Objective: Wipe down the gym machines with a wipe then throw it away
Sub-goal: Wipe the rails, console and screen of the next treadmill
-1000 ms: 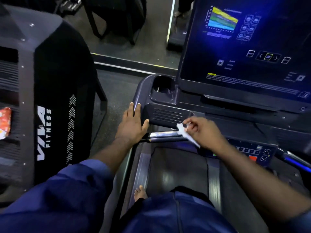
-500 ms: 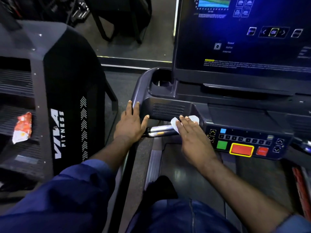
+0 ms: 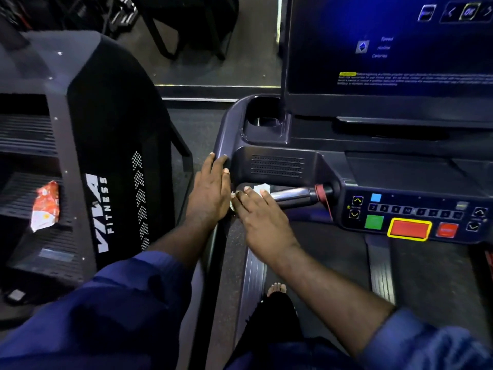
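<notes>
I stand on a dark treadmill whose console (image 3: 277, 166) fills the right half of the head view. A shiny chrome handlebar (image 3: 293, 194) runs across below the console. My right hand (image 3: 260, 217) lies flat on the bar's left end and presses a white wipe (image 3: 260, 187) against it with straight fingers; only the wipe's edges show past the fingertips. My left hand (image 3: 210, 193) rests open on the console's left corner, right beside the right hand.
A button panel (image 3: 410, 217) with green and red keys sits right of the bar, under a lit blue screen (image 3: 389, 44). A cup holder (image 3: 262, 116) is above the hands. A black Viva Fitness machine (image 3: 106, 145) stands left, with an orange wrapper (image 3: 44, 205) on it.
My right hand went from pinching the wipe to pressing it flat, then slid it left along the chrome bar until it meets the left hand. The left hand stayed on the console corner.
</notes>
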The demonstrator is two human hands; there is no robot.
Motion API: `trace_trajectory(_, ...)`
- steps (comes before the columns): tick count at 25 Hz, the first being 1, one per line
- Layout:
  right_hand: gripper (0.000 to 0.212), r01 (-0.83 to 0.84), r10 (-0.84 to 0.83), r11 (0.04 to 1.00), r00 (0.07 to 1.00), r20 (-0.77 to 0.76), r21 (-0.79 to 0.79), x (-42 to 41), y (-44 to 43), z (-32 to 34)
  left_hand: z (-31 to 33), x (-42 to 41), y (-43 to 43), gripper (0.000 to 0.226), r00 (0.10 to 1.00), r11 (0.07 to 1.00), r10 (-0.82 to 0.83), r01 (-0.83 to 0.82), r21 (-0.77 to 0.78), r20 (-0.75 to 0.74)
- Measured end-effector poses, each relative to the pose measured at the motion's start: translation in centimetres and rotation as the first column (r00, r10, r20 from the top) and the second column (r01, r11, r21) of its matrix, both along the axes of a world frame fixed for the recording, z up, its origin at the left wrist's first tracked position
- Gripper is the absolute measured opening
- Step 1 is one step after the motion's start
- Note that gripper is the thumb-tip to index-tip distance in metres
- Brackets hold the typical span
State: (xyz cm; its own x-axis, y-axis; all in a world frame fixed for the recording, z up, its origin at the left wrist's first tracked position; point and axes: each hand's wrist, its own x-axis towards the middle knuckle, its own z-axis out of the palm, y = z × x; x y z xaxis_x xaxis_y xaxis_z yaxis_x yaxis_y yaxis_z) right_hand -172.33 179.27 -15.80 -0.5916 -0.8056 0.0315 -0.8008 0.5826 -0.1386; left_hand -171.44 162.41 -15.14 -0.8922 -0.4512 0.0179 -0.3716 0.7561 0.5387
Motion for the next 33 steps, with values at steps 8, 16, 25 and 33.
trace_trajectory(8,0.106,0.393,-0.352,0.875,0.917,-0.187,0.283,-1.8,8.3,3.1,0.8,-0.3,0.0,0.038,0.999,1.0,0.006,-0.007,0.018,0.051)
trace_trajectory(16,0.095,-0.019,0.041,0.996,0.969,-0.244,0.092,2.2,1.4,-3.3,0.6,-0.1,-0.3,0.043,0.997,1.0,-0.02,0.019,0.012,0.073)
trace_trajectory(25,0.104,0.271,-0.291,0.956,0.931,-0.222,-0.114,2.6,3.7,-7.6,0.5,-0.3,0.0,0.042,0.996,1.0,-0.022,0.023,-0.015,0.085)
trace_trajectory(33,0.095,0.399,-0.456,0.875,0.87,-0.19,-0.273,0.1,8.7,-5.3,0.8,-0.5,0.0,0.043,0.994,0.999,-0.025,0.028,-0.031,0.104)
